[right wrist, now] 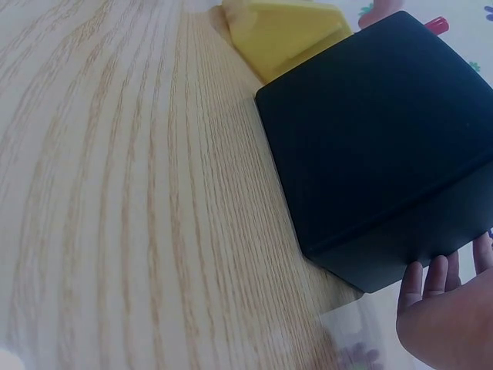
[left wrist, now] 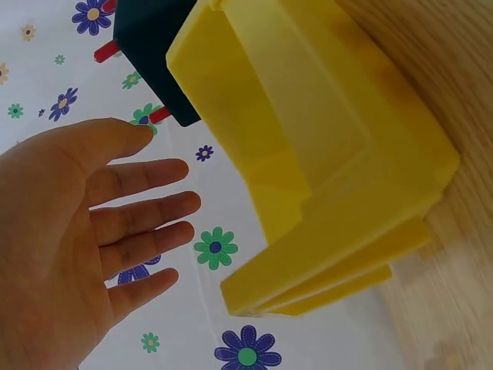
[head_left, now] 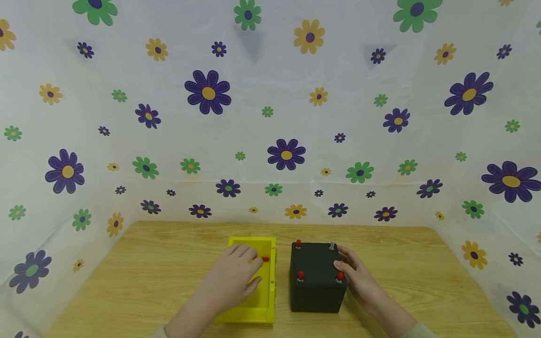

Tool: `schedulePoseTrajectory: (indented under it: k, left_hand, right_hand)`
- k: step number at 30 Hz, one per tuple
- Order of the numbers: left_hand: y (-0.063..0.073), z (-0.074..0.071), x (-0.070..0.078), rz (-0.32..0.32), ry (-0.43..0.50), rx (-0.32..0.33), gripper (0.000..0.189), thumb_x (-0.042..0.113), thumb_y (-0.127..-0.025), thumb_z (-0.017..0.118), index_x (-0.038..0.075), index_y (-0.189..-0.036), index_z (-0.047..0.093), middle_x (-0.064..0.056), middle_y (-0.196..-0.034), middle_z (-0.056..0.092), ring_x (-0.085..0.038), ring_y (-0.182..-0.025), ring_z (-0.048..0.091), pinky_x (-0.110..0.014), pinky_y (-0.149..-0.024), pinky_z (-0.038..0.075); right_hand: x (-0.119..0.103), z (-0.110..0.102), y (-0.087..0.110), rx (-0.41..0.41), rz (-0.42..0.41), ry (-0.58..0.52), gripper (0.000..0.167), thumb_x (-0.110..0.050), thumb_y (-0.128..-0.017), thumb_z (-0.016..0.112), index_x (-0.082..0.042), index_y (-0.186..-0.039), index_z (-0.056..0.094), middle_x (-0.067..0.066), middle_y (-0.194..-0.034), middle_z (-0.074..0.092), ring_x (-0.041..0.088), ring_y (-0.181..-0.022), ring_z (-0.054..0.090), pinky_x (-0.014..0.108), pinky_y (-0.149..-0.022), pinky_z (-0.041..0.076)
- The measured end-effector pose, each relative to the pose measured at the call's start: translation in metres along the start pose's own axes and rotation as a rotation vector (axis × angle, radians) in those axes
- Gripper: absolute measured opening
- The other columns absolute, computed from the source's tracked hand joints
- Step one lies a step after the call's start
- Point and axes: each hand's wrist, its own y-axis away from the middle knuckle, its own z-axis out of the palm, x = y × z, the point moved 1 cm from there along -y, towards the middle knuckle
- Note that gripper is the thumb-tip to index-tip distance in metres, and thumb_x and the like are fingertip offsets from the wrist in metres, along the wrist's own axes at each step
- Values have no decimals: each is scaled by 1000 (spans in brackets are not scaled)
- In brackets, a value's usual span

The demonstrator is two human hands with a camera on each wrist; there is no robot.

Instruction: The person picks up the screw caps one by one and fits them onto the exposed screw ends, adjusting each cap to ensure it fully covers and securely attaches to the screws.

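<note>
A yellow plastic bin stands left of a black box. My left hand hovers over the bin's open top; in the left wrist view its fingers are loosely extended, holding nothing. A small red piece lies in the bin beside that hand. Three red-topped pegs, one at the front left, rise from the box; at its far right corner stands a bare grey metal peg. With thumb at the top edge and fingers against the side, my right hand holds the box.
The wooden table carries the bin and box side by side, with a narrow gap between them. A white flower-print sheet hangs behind and along both sides of the table.
</note>
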Motion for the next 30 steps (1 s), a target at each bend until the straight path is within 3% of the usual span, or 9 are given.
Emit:
schedulePoseTrajectory:
  k: [4,12,21,30]
  left_hand:
    - [1,2,-3,-3,-4,-9,31,39,-98,75,15,-118,75,-3,-120,73,-24,-116,65,-47,-112,54]
    - [7,8,-9,17,-48,50,29,40,-95,78,15,-109,74,-1,-112,71,-22,-109,65,-44,-105,57]
    - [13,15,-17,-26,22,-11,32,39,-96,77,12,-114,73,-5,-117,70,-26,-113,64,-49,-110,55]
    - [17,9,-25,-18,6,-1,31,36,-94,80,10,-110,72,-6,-112,69,-28,-109,64,-50,-110,55]
  right_hand:
    - [0,0,0,-2,-6,-2,63,-19,-109,52,-7,-165,25,23,-171,26,37,-153,37,52,-129,29]
    - [-1,2,-2,2,-14,-5,63,-18,-109,52,-6,-164,26,24,-171,27,38,-153,36,53,-130,27]
    - [-1,2,0,12,-9,8,61,-18,-109,52,-6,-164,28,22,-170,30,32,-149,41,42,-124,35]
    - [0,1,1,11,-19,-4,62,-17,-108,52,-5,-163,27,23,-170,29,35,-150,40,50,-128,30]
